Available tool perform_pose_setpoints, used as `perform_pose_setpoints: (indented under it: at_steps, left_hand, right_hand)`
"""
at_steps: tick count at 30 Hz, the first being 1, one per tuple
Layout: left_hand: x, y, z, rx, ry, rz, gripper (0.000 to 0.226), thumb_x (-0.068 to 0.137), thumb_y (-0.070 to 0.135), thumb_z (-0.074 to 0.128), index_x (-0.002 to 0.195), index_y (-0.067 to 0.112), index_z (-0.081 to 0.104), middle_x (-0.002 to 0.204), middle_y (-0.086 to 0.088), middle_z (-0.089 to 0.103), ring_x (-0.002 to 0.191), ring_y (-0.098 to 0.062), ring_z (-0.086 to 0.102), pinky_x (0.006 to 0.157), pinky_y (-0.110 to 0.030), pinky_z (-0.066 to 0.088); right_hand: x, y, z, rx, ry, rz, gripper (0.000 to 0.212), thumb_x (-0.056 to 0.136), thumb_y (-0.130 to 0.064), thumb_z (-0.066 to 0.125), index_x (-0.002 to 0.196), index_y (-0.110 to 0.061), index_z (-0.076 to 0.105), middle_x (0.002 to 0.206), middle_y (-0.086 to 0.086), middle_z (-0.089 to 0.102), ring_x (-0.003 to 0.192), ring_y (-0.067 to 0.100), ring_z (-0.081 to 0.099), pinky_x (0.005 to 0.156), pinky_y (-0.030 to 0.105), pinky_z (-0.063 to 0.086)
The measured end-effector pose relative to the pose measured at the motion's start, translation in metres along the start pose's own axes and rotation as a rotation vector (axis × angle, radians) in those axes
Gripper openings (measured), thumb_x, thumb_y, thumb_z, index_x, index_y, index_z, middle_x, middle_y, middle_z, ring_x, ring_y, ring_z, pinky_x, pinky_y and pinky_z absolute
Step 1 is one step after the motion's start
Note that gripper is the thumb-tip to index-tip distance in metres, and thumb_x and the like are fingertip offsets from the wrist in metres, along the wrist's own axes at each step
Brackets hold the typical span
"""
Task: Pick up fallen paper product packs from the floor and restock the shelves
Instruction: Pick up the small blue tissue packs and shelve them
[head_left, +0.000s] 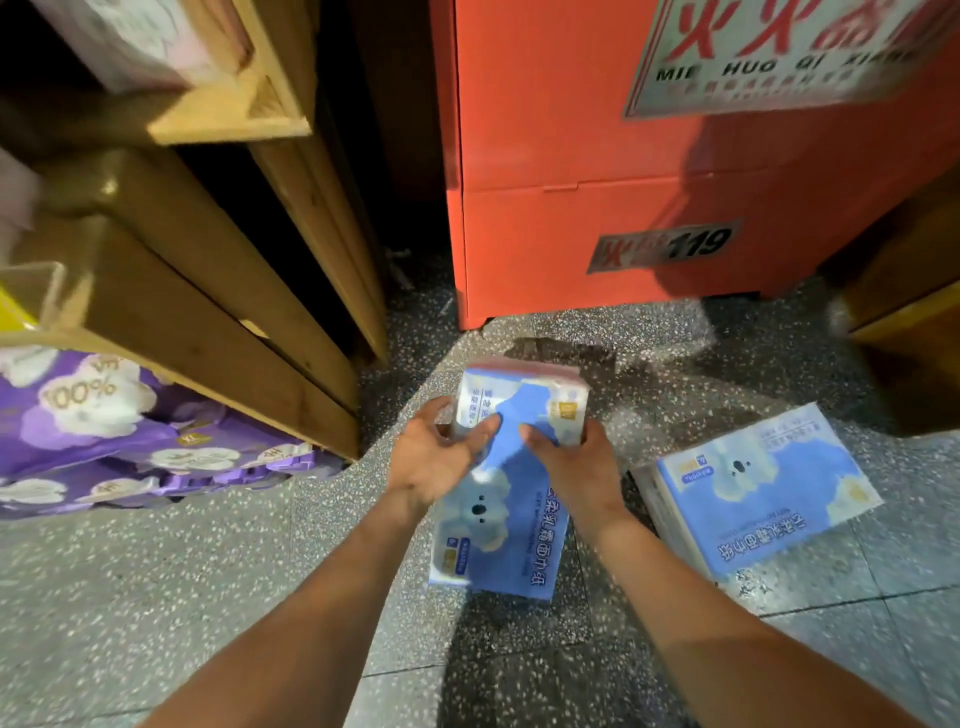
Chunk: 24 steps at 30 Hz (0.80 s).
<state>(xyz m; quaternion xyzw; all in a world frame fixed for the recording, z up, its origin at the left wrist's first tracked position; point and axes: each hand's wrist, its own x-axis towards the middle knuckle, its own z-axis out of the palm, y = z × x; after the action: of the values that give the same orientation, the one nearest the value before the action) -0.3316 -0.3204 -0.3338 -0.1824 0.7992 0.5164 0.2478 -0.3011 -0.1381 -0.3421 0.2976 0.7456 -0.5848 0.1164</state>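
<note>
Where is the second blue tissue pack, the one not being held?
In the head view, the loose pack lies on the floor right of the right hand, below the red cabinet.

Dim, warm indoor light falls from above, leaving the wooden shelf (223, 270) recesses black. Motion blur smears the red cabinet (597, 182) sign and both hands, and wide-angle distortion bends the frame edges.
</note>
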Motion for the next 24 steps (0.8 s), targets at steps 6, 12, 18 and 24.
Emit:
perform_pose_setpoints:
  at_steps: [6, 12, 18, 24]
  left_hand:
    - [-0.097, 0.109, -0.040, 0.060, 0.155, 0.133, 0.060, 0.064, 0.086, 0.066, 0.096, 0.035, 0.071, 0.063, 0.017, 0.069, 0.064, -0.005, 0.066, 0.072, -0.032, 0.055]
    - [-0.251, 0.241, -0.114, 0.014, 0.141, 0.311, 0.044, 0.073, 0.081, 0.066, 0.099, 0.044, 0.067, 0.073, 0.020, 0.071, 0.067, 0.001, 0.066, 0.066, -0.030, 0.052]
    - [-0.454, 0.383, -0.201, -0.036, 0.083, 0.417, 0.034, 0.085, 0.055, 0.070, 0.066, 0.030, 0.057, 0.046, 0.007, 0.057, 0.038, -0.003, 0.050, 0.044, -0.019, 0.038]
    - [-0.617, 0.475, -0.277, 0.050, 0.240, 0.527, 0.040, 0.075, 0.076, 0.067, 0.088, 0.039, 0.073, 0.072, 0.021, 0.073, 0.065, 0.003, 0.068, 0.057, -0.024, 0.050]
  right_hand:
    - [-0.069, -0.122, -0.050, 0.012, -0.023, -0.154, 0.036, 0.079, -0.028, 0.087, 0.106, -0.014, 0.069, 0.086, -0.012, 0.075, 0.073, -0.007, 0.067, 0.065, 0.020, 0.052]
    - [-0.220, -0.294, -0.121, -0.022, -0.107, -0.293, 0.036, 0.082, -0.027, 0.085, 0.112, -0.021, 0.066, 0.092, -0.011, 0.072, 0.072, -0.007, 0.066, 0.063, 0.020, 0.053]
    - [-0.399, -0.453, -0.190, -0.028, -0.045, -0.424, 0.033, 0.075, -0.020, 0.091, 0.103, -0.021, 0.072, 0.084, -0.013, 0.074, 0.073, -0.010, 0.067, 0.061, 0.014, 0.051]
    - [-0.543, -0.566, -0.238, -0.013, -0.109, -0.546, 0.027, 0.073, -0.026, 0.092, 0.093, -0.024, 0.073, 0.083, -0.014, 0.077, 0.075, 0.002, 0.071, 0.065, 0.027, 0.054]
